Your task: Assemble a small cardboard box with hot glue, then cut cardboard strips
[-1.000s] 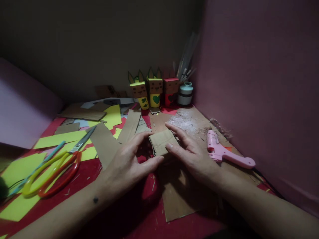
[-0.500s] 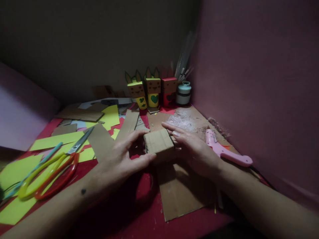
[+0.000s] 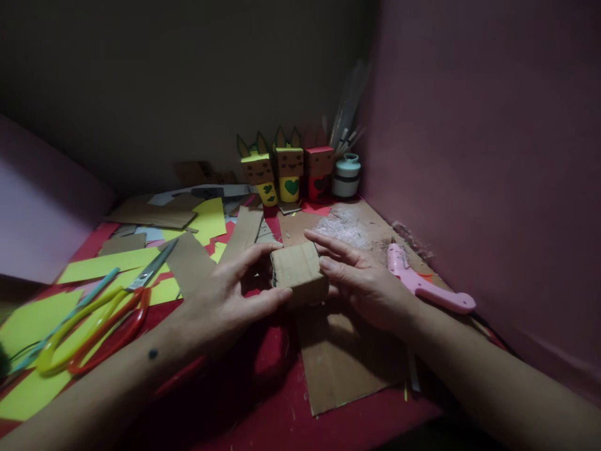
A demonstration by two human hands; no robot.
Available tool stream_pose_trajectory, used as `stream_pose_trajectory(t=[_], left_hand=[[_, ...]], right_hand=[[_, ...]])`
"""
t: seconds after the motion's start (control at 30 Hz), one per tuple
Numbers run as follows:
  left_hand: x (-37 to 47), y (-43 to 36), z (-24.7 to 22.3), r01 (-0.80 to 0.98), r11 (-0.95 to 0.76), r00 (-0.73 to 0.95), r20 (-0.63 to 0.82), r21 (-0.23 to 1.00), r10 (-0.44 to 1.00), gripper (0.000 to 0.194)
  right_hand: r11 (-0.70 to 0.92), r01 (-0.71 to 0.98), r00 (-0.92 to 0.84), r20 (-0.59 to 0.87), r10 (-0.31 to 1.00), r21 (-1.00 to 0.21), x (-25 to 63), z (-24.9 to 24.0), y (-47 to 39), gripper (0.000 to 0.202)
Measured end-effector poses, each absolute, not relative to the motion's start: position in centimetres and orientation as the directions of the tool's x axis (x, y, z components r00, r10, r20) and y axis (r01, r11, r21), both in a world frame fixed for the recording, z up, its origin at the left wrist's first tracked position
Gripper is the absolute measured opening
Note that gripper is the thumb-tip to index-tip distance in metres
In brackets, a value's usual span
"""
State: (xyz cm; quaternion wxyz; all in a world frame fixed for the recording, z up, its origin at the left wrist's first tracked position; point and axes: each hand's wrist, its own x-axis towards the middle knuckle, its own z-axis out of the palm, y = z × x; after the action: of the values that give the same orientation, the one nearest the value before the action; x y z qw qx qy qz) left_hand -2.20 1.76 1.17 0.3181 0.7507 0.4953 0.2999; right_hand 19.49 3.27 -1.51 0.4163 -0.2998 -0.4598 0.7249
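Observation:
A small cardboard box (image 3: 297, 269) is held between my two hands over the table's middle. My left hand (image 3: 239, 291) grips its left side, with the thumb on the near edge and the index finger at the far left corner. My right hand (image 3: 359, 275) is closed on the right side, its thumb on the box's right top edge and a finger stretched out beyond it. Beneath the hands lies a flat cardboard sheet (image 3: 347, 369) on the red tabletop (image 3: 225, 407). The box's underside is hidden.
Scissors (image 3: 117, 313) and a light-blue pencil-like stick (image 3: 75, 313) lie left on yellow paper (image 3: 37, 319). A pink glue gun (image 3: 429, 285) rests right, by the wall. Behind stand three animal-faced figures (image 3: 288, 166) and a teal-and-white jar (image 3: 346, 178).
My right thumb has moved left onto the box's top edge, and the right hand has closed in on its side. The left hand keeps its grip, nearly unmoved.

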Motion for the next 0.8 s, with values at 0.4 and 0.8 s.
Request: stream_pose_trajectory(t=[0.4, 0.8], left_hand=[[-2.9, 1.4, 1.2, 0.541, -0.325, 0.362, 0.134, 0.775, 0.922, 0.049], [-3.1, 1.4, 0.8, 0.588, -0.451, 0.428, 0.215, 0.672, 0.878, 0.051]], right_hand=[[-0.202, -0.344, -0.508, 0.001, 0.862, -0.917, 19.5, -1.2, 3.1, 0.057], [0.011, -0.194, -0.439, 0.097, 0.893, -0.981, 19.4, -1.0, 2.9, 0.060]])
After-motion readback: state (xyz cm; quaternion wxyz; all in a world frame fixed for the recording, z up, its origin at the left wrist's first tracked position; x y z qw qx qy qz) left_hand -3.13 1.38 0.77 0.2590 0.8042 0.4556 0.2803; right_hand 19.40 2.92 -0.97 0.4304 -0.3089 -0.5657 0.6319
